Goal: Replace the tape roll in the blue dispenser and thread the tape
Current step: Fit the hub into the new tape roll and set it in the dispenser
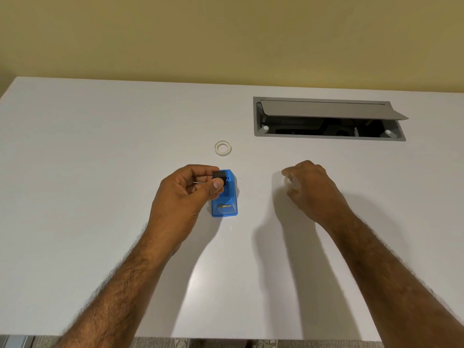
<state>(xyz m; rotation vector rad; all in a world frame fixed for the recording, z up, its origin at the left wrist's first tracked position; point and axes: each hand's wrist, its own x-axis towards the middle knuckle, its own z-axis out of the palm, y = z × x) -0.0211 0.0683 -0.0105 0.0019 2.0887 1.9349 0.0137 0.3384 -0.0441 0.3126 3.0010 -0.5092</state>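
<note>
A small black spool core (pixel 219 175) is pinched by the left hand (pixel 190 190) just above the blue dispenser (pixel 225 197) on the counter (pixel 100 146). A clear, blurred object (pixel 288 181) is gripped by the right hand (pixel 310 187). A tape roll (pixel 223 148) lies flat beyond the dispenser.

place: office | evidence: plain white laminate worktop (pixel 100 172) with a built-in grey metal cable hatch (pixel 329 119), flap propped open | backdrop: bare yellow wall (pixel 226 33)
</note>
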